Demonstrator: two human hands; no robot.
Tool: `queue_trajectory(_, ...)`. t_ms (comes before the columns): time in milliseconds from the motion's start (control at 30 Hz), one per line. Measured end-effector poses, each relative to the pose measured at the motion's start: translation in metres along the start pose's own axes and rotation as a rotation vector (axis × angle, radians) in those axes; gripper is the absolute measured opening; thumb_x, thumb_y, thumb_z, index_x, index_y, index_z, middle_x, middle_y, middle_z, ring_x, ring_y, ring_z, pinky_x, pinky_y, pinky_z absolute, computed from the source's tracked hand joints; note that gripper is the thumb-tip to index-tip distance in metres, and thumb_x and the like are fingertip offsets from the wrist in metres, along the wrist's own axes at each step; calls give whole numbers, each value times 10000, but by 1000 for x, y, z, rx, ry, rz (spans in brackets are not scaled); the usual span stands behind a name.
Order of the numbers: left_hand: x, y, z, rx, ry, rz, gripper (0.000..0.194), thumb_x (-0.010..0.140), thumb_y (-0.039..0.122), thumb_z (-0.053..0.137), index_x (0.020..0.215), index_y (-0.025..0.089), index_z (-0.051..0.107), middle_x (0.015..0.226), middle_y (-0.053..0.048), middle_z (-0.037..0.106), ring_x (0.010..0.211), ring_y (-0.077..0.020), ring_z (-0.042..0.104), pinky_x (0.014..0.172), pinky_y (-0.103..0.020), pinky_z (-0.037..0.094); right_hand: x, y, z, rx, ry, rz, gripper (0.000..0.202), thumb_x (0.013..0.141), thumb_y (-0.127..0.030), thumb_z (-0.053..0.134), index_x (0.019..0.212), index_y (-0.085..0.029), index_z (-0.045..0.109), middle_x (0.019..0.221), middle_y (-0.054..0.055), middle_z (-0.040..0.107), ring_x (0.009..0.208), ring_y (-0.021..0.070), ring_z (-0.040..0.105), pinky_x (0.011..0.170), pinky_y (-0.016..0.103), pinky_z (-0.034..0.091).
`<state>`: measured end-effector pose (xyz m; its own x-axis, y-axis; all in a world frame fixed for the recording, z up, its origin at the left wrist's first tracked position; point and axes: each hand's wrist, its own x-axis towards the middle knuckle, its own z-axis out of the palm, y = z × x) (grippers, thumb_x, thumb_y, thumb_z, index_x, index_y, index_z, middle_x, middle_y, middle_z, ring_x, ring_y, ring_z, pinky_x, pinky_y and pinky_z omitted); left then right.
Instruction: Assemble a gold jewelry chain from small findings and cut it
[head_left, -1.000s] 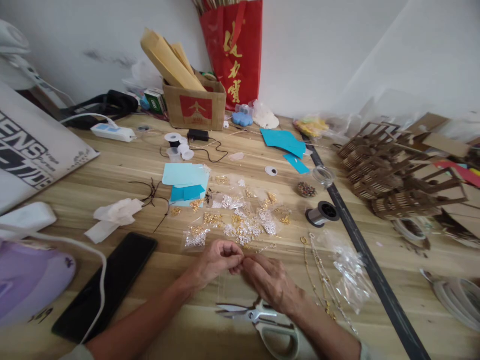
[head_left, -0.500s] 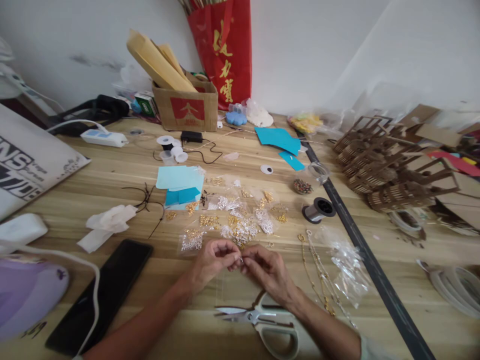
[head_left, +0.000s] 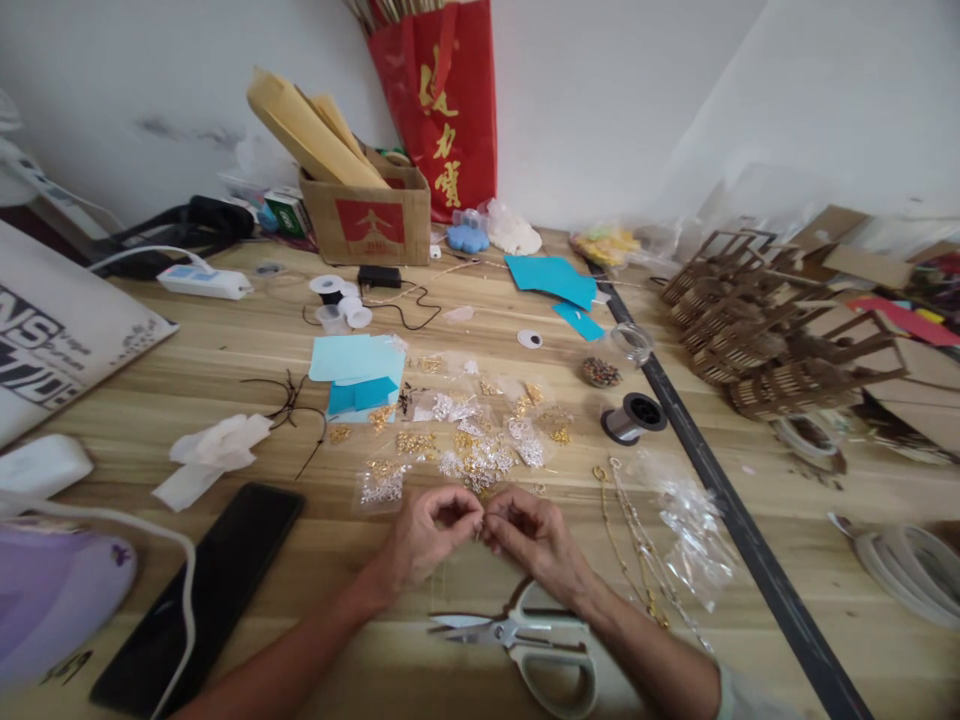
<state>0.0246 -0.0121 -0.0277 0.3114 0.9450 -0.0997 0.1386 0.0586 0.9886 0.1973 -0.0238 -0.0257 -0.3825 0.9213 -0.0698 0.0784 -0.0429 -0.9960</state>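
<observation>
My left hand (head_left: 433, 530) and my right hand (head_left: 535, 535) meet fingertip to fingertip above the table's front part. Both are closed in a pinch on a tiny item between them, too small to make out. Just beyond them lie loose silver and gold jewelry findings (head_left: 480, 462), some in small clear bags (head_left: 382, 483). Scissors (head_left: 517, 632) with pale handles rest under my right wrist, blades pointing left. To the right of my right hand, gold and silver chains (head_left: 637, 545) are laid out beside crumpled clear plastic bags (head_left: 697, 545).
On the left are a black phone (head_left: 202, 590), a white cable and crumpled tissue (head_left: 214, 455). Right of the findings stand a wire spool (head_left: 634, 418) and a bead container (head_left: 601, 372). A cardboard box (head_left: 367, 220), red bag (head_left: 450, 110) and brown woven baskets (head_left: 780, 330) stand farther back.
My fingertips have shifted slightly against each other, with the left hand a little lower. The whole view has moved slightly; the things on the table stay where they were.
</observation>
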Motion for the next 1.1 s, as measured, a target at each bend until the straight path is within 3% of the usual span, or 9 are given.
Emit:
queue_trajectory(533,2,-3,-2,-23,-18,34,107,724,217,589,678,129,630,635,-17,629,607,-125,572,586,-215,458,-2,0,-1,-78,18,-58,198,893,-331,549,790,-163,566,646,-9,527,562,110,458,517,221,341)
queue_trajectory(800,2,-2,-4,50,-17,69,85,721,187,603,666,134,639,631,-18,650,603,-125,585,579,-206,471,-2,-4,-2,-224,36,-108,175,888,-286,542,765,-164,567,642,-14,510,571,111,447,520,219,335)
queue_trajectory(967,1,-5,-3,154,30,177,87,727,139,582,666,139,644,633,-23,675,593,-128,612,574,-202,490,-2,-4,-2,-301,49,-166,148,883,-246,540,770,-161,581,663,-6,538,599,113,479,542,214,356)
queue_trajectory(1100,-1,-9,0,286,118,357,118,737,90,559,664,144,636,619,-21,669,562,-120,612,558,-195,488,-3,-1,-1,-304,51,-147,144,882,-242,548,774,-157,591,660,-3,558,593,112,495,533,208,365)
